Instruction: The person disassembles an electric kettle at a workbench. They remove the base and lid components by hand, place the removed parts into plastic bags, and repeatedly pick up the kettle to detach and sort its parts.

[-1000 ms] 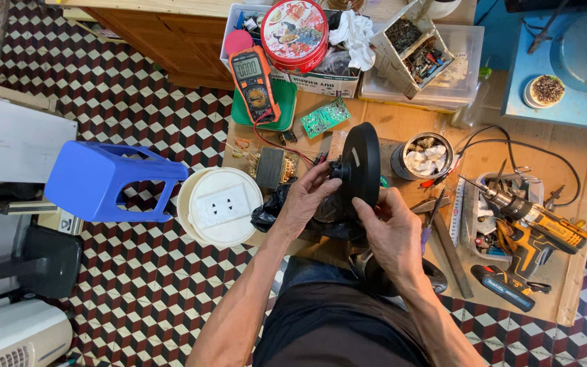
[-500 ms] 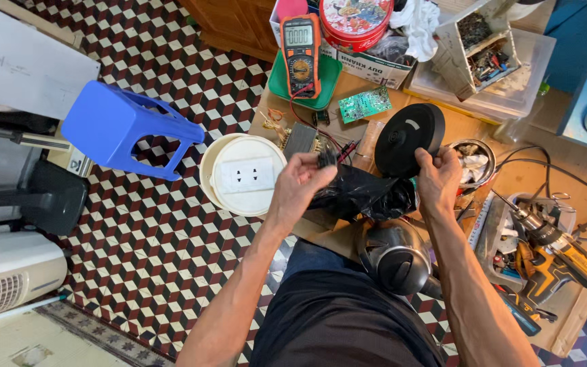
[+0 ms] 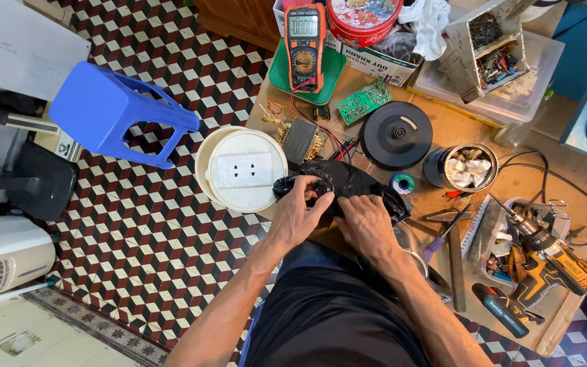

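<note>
Both my hands hold a crumpled black plastic bag (image 3: 348, 182) over the near edge of a low wooden board (image 3: 456, 129). My left hand (image 3: 300, 214) grips the bag's left end, fingers curled into it. My right hand (image 3: 366, 224) presses on the bag's middle and right part. A round black disc-shaped base (image 3: 396, 134) lies flat on the board just beyond the bag. A shiny metal vessel (image 3: 412, 248) sits partly hidden under my right forearm.
A white round socket box (image 3: 241, 170) and a blue plastic stool (image 3: 113, 112) stand to the left on the tiled floor. An orange multimeter (image 3: 304, 37), green circuit board (image 3: 364, 100), transformer (image 3: 301, 141), tin of scraps (image 3: 462, 166), solder roll (image 3: 402, 183) and yellow drill (image 3: 552, 255) crowd the board.
My right hand has let go of the black disc, which now lies flat on the board. Both hands have closed on the black bag. The view has shifted left.
</note>
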The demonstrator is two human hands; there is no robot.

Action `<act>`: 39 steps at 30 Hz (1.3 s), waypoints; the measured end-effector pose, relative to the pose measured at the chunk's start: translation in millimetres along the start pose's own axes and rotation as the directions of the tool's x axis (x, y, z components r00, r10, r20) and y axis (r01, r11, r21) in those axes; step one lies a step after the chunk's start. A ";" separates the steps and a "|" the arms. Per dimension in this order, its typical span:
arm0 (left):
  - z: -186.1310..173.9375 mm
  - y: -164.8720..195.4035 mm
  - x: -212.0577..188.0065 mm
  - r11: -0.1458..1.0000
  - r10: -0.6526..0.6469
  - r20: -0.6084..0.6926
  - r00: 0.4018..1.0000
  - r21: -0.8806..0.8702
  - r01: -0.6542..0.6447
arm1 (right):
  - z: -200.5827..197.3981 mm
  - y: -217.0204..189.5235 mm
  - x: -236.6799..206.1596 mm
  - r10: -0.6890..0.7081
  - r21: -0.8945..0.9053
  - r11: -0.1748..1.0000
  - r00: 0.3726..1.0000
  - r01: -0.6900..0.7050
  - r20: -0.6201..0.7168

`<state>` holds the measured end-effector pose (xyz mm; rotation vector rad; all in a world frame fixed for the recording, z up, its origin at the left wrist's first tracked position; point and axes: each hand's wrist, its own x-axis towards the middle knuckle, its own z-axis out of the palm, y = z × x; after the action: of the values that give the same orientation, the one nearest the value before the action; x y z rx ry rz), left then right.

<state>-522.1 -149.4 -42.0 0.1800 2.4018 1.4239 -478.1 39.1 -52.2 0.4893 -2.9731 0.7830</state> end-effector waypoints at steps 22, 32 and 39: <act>46.6 -29.0 45.1 0.968 0.079 0.150 0.986 -0.248 -0.039 | 67.4 89.7 24.0 0.524 0.100 0.835 0.837 -0.542 0.159; 86.7 -92.5 101.2 0.679 -0.060 0.237 0.970 0.722 -0.134 | 22.1 66.2 31.0 0.598 -0.288 0.800 0.667 -0.526 0.443; 86.8 -87.3 104.3 0.814 0.126 0.314 0.941 0.509 -0.279 | 42.9 93.5 13.8 0.563 -0.211 0.826 0.739 -0.523 0.371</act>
<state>-583.2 -91.2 -179.6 0.7434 2.5423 0.6742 -517.8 91.3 -132.7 -0.2988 -3.5984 0.6075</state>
